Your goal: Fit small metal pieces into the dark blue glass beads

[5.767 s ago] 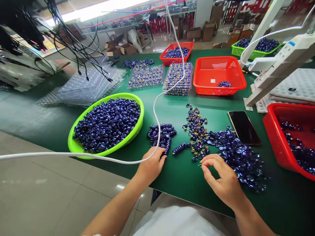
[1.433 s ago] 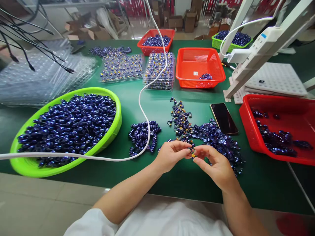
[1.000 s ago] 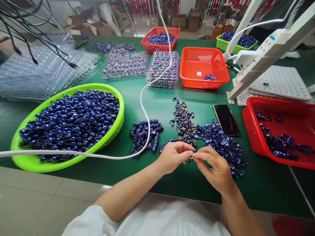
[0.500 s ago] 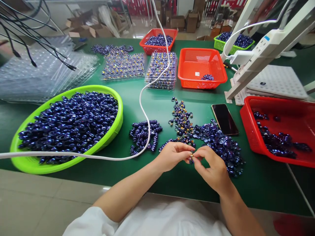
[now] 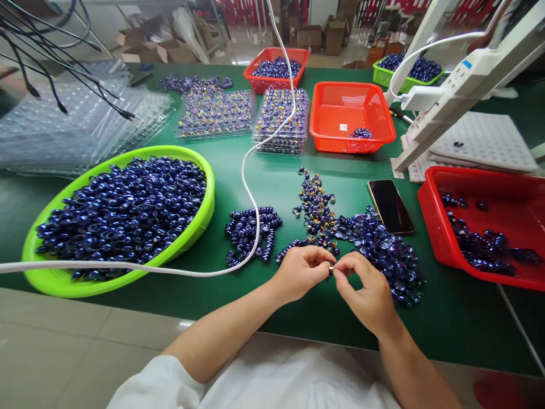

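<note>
My left hand (image 5: 300,272) and my right hand (image 5: 368,289) meet fingertip to fingertip above the near side of the green table (image 5: 238,307). Both are closed in a pinch on one small blue-and-gold ring (image 5: 331,269), mostly covered by the fingers. Just beyond them spreads a pile of blue rings with gold-coloured parts (image 5: 317,204). To its right, beside my right hand, lies a heap of shiny dark-blue domed pieces (image 5: 383,244). Stacked plain blue rings (image 5: 251,230) lie left of my left hand.
A lime-green basket (image 5: 208,199) heaped with blue rings stands left. A white cable (image 5: 243,165) crosses the table. Right are a phone (image 5: 390,205), a red basket (image 5: 438,227) and a white post (image 5: 447,102). Filled clear trays (image 5: 280,122) and an orange basket (image 5: 353,145) stand behind.
My fingertips have drawn closer together around the small ring, which now shows less. The whole view has shifted slightly; the things on the table keep their places.
</note>
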`<state>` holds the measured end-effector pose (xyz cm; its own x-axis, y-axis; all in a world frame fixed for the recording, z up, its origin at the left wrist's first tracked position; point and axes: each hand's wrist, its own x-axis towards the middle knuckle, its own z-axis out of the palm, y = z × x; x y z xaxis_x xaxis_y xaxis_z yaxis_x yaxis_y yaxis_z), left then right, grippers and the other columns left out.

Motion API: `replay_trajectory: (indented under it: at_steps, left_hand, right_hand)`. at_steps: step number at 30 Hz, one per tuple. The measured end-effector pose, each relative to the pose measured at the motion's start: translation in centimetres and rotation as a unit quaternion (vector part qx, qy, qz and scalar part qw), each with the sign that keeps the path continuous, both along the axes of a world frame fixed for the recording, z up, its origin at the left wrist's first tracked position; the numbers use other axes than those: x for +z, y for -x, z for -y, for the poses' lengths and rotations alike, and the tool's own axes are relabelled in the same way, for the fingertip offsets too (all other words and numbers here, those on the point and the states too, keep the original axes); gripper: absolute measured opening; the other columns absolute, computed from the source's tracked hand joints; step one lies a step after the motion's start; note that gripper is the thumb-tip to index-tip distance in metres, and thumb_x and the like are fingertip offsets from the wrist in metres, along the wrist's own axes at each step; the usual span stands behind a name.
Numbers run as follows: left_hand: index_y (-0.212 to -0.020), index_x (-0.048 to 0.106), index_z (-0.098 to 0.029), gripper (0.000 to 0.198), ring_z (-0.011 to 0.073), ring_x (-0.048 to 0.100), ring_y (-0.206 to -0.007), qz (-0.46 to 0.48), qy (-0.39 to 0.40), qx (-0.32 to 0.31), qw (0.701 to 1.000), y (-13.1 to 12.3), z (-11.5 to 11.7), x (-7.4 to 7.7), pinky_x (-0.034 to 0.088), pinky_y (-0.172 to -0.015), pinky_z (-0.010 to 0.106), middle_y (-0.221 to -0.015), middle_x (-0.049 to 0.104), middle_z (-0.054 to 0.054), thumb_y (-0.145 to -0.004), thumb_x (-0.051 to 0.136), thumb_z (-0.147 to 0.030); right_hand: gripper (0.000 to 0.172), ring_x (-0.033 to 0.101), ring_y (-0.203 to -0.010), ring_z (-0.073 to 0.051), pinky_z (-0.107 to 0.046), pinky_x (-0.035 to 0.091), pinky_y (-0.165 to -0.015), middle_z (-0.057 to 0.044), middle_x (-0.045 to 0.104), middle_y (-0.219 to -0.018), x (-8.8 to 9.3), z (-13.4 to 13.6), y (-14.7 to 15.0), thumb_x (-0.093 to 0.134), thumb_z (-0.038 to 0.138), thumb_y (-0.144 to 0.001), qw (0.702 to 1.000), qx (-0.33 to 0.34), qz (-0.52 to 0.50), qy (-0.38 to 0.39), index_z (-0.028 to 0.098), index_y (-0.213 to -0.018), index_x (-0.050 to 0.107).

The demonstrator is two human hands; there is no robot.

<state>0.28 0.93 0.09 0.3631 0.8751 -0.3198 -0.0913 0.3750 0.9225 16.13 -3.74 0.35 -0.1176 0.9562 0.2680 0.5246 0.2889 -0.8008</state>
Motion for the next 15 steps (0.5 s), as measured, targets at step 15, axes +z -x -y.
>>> replay_trajectory:
  at_steps: [15]
  left_hand:
    - [-0.102, 0.076, -0.012, 0.031, 0.0199, 0.07, -0.081, -0.041, -0.05, -0.04, 0.997, -0.1, 0.5, -0.4, 0.057, -0.068, 0.027, -0.095, 0.077, 0.01, -0.075, 0.073, -0.028]
  right_hand:
    - [0.01, 0.056, -0.072, -0.015, -0.027, 0.046, -0.066, 0.001, 0.058, -0.078, -1.2, -0.2, -0.9, 0.06, 0.031, -0.089, 0.973, -0.087, -0.11, 0.184, 0.022, -0.086, 0.057]
